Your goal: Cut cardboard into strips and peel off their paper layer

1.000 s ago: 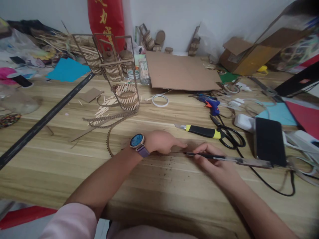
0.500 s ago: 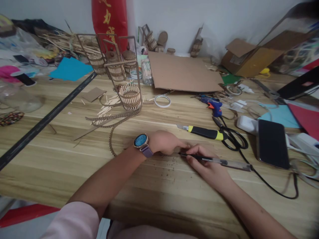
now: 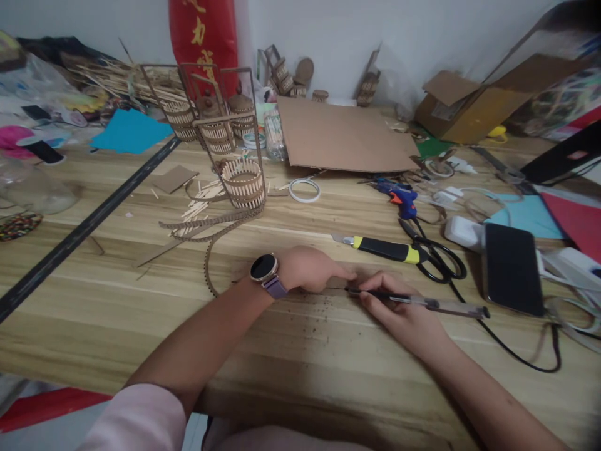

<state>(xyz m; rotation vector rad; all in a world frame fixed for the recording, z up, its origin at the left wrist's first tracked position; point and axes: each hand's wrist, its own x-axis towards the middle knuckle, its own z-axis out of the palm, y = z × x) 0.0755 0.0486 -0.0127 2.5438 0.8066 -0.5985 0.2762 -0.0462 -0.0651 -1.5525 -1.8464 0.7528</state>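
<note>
My right hand (image 3: 399, 307) is closed round a slim black pen (image 3: 413, 300), its tip pointing left towards my other hand. My left hand (image 3: 312, 268), with a watch (image 3: 263, 268) on the wrist, presses down on the table, index finger stretched right and the other fingers curled under. A thin brown strip seems to lie beneath both hands, mostly hidden. Small dark crumbs are scattered on the wood just below them. Beyond the hands lies a yellow and black utility knife (image 3: 387, 248), blade out to the left. A curled ridged cardboard strip (image 3: 209, 263) lies left of the watch.
A small stick basket (image 3: 244, 183) with a tall handle stands behind, near a white tape ring (image 3: 304, 190). Black scissors (image 3: 439, 260), a phone (image 3: 511, 269) and a blue glue gun (image 3: 402, 202) lie on the right. A cardboard sheet (image 3: 347, 134) is at the back.
The pen and my right hand have shifted slightly to the right. My left hand stays nearly in place. The watch face has gone dark.
</note>
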